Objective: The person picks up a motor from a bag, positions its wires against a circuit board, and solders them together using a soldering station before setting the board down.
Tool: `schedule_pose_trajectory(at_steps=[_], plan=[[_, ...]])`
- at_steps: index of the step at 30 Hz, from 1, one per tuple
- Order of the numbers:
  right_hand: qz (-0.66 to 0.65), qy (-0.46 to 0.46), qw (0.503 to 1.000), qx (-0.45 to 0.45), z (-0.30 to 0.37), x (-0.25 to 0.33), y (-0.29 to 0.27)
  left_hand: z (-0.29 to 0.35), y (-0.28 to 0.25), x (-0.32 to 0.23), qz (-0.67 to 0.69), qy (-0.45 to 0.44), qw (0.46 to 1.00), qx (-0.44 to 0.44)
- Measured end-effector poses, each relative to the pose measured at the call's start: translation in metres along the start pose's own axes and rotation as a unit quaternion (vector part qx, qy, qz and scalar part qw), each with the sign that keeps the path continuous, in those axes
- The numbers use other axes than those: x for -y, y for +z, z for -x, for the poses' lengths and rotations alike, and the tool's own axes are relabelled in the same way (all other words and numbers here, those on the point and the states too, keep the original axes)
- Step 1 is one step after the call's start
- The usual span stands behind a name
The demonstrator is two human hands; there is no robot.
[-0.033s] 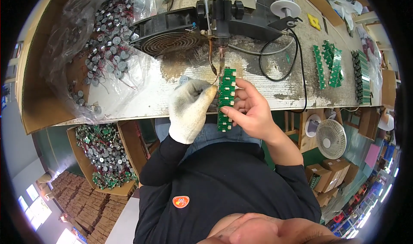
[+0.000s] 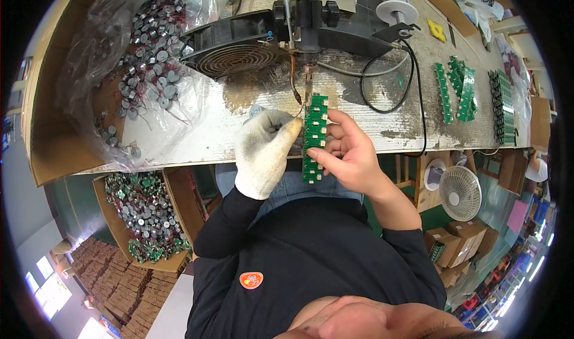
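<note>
Pinching PCB strip [image 2: 315, 137], R fingers [image 2: 327, 161]

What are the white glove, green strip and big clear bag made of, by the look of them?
The white glove looks like knitted cloth: matte, soft and creased. The green strip seems hard circuit board, perhaps resin: flat, straight-edged, with a green coating. The big clear bag appears to be thin plastic film: see-through, wrinkled and shiny.

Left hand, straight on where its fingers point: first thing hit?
Probably the green circuit-board strip held by the right hand, just rightward of the gloved left hand; depth is unclear, so they may be touching.
</note>
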State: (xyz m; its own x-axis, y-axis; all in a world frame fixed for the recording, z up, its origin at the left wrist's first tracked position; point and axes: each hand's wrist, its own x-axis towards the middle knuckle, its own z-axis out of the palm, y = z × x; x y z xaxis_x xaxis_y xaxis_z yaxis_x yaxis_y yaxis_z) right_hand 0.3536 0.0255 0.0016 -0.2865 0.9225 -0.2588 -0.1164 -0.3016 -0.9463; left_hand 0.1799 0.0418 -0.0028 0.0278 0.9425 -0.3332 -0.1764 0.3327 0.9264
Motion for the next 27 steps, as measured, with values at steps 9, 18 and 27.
schedule_pose_trajectory(at_steps=[9, 18, 27], plan=[[0.0, -0.021, 1.0, -0.011, 0.004, -0.003, -0.002, -0.002, 0.002, -0.011, -0.082, 0.022, 0.996, 0.02], [-0.008, -0.022, 1.0, -0.001, 0.005, -0.003, -0.002, -0.005, -0.002, -0.01, -0.088, 0.013, 0.995, 0.049], [-0.014, -0.021, 1.0, -0.003, 0.005, 0.0, 0.0, -0.005, 0.0, -0.016, -0.117, 0.04, 0.991, 0.045]])
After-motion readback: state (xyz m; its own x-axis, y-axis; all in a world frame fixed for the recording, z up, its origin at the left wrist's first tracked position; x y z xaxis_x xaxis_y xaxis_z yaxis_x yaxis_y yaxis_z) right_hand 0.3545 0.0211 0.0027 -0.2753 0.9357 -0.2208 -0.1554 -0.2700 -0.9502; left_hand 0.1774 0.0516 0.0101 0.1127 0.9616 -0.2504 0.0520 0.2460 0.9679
